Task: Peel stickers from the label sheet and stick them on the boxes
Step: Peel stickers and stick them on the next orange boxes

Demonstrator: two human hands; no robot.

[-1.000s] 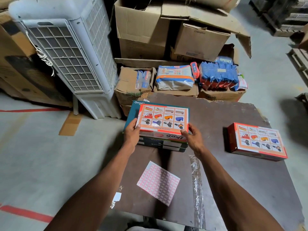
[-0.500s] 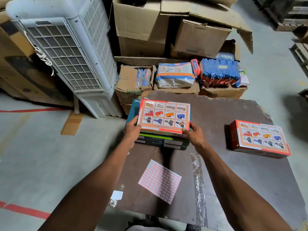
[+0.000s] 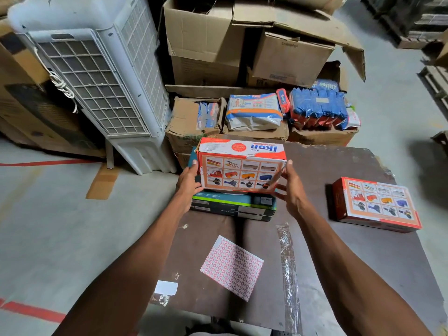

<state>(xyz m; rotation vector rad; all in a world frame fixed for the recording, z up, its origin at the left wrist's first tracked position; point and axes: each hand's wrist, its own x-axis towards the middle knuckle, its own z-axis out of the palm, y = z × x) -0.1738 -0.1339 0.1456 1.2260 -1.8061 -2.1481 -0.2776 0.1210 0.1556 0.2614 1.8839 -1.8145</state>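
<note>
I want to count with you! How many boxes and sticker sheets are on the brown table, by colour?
Orange-and-white boxes: 2, one held, one lying at the right
Dark teal-and-green boxes: 2, stacked
Sticker sheets: 1
Total: 5

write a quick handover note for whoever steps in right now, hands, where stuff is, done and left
Left hand and right hand hold the orange box by its two ends, tilted up above the teal box on the brown board.
A second orange box lies flat at the right of the board.
The label sheet lies flat near the front edge, no hand on it.
Done: no sticker visible on either orange box, as far as can be seen.
Left: set the box down, peel stickers, stick them on the boxes.
</note>
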